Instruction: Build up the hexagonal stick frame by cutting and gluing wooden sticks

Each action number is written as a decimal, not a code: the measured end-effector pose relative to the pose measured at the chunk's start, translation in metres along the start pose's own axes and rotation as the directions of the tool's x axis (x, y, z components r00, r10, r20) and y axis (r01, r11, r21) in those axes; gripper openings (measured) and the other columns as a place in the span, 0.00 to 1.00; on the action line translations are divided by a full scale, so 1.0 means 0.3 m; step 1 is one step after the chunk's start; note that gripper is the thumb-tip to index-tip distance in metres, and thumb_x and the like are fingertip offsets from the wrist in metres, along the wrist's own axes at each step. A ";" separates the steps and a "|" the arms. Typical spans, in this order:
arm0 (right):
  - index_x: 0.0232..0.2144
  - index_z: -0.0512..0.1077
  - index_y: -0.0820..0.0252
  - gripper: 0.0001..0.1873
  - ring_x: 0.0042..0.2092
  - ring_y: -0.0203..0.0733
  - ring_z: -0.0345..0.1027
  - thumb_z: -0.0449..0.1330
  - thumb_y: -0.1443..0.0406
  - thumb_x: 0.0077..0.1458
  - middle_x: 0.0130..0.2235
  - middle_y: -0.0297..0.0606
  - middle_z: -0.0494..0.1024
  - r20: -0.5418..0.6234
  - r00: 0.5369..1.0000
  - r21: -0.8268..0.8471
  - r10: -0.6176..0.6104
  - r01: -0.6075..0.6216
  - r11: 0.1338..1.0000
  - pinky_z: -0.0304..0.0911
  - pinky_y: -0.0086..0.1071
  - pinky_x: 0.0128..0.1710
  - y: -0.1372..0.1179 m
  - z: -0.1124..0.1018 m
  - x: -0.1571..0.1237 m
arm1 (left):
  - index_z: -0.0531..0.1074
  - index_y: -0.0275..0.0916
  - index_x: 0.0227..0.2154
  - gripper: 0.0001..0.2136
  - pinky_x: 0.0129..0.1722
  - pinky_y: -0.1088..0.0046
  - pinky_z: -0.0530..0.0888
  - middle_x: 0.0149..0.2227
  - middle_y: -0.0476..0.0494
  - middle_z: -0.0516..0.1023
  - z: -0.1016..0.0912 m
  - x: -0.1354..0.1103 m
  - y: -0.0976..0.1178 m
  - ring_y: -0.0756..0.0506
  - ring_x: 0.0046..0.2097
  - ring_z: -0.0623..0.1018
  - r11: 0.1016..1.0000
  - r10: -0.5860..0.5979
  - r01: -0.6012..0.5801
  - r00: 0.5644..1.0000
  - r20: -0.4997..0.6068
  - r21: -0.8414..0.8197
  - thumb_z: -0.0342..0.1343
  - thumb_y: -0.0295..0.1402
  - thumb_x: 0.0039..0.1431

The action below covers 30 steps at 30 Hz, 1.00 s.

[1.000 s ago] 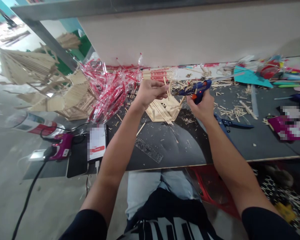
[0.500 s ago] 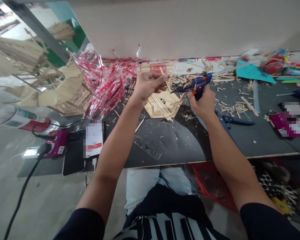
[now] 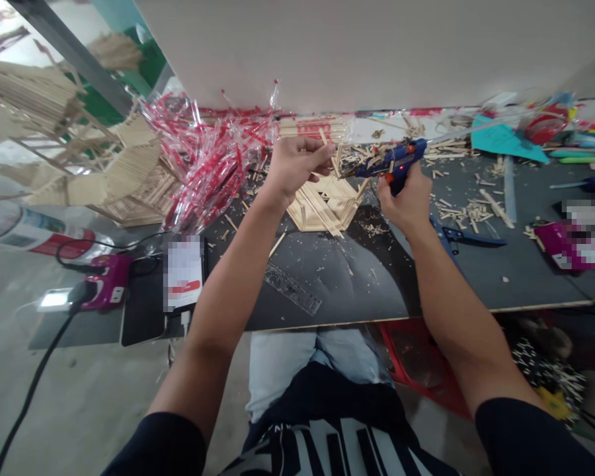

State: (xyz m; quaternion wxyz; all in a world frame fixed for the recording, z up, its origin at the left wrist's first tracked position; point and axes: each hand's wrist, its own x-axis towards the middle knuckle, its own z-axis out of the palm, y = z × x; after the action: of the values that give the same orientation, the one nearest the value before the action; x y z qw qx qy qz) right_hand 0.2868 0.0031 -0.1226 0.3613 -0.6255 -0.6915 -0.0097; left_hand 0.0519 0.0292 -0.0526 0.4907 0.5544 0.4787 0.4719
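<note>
While the left hand [image 3: 300, 165] pinches one thin wooden stick [image 3: 322, 137] narrowly, the right hand [image 3: 407, 201] grips one blue glue gun [image 3: 400, 162], its nozzle pointing toward that stick. Partly beneath and to the right of the left hand, one hexagonal stick frame [image 3: 348, 210] lies on the dark table [image 3: 361, 297], with one clear ruler [image 3: 293, 289] nearer the person and one blue-handled tool [image 3: 478, 238] off to the right.

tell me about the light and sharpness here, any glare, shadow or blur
In the head view, bright glints on the plastic wrappers; head view, a dark shadow across the tabletop beside the right forearm; head view, soft detail at the glue gun's tip; head view, stick model at left blurred.
</note>
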 end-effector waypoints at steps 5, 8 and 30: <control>0.59 0.66 0.59 0.28 0.37 0.52 0.74 0.54 0.57 0.58 0.37 0.46 0.80 0.005 0.999 0.002 0.034 -0.034 0.999 0.70 0.45 0.44 -0.009 -0.009 -0.002 | 0.74 0.35 0.29 0.08 0.30 0.81 0.75 0.26 0.46 0.81 0.001 0.003 0.002 0.53 0.29 0.82 1.000 -0.015 0.015 1.000 0.007 0.020 0.66 0.29 0.62; 0.58 0.67 0.58 0.26 0.40 0.54 0.75 0.54 0.57 0.58 0.40 0.47 0.80 0.025 0.997 0.007 0.072 -0.072 0.997 0.70 0.47 0.46 -0.026 -0.020 -0.002 | 0.75 0.35 0.30 0.08 0.32 0.80 0.76 0.27 0.46 0.81 0.000 0.003 0.000 0.52 0.30 0.82 1.000 -0.017 0.016 1.000 0.017 0.027 0.66 0.31 0.62; 0.43 0.72 0.55 0.17 0.36 0.51 0.72 0.62 0.55 0.53 0.33 0.42 0.78 -0.091 0.973 0.035 0.211 -0.209 0.977 0.69 0.45 0.43 -0.015 -0.026 0.013 | 0.78 0.36 0.36 0.05 0.31 0.81 0.75 0.27 0.46 0.82 -0.025 -0.014 0.034 0.51 0.33 0.82 0.998 0.047 -0.049 0.997 0.062 0.029 0.66 0.32 0.60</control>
State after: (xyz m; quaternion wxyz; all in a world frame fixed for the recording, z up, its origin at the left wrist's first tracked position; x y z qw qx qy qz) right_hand 0.2867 0.0019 -0.1129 0.4002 -0.6895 -0.6037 0.0077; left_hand 0.0446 0.0251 -0.0420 0.4850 0.5873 0.4573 0.4591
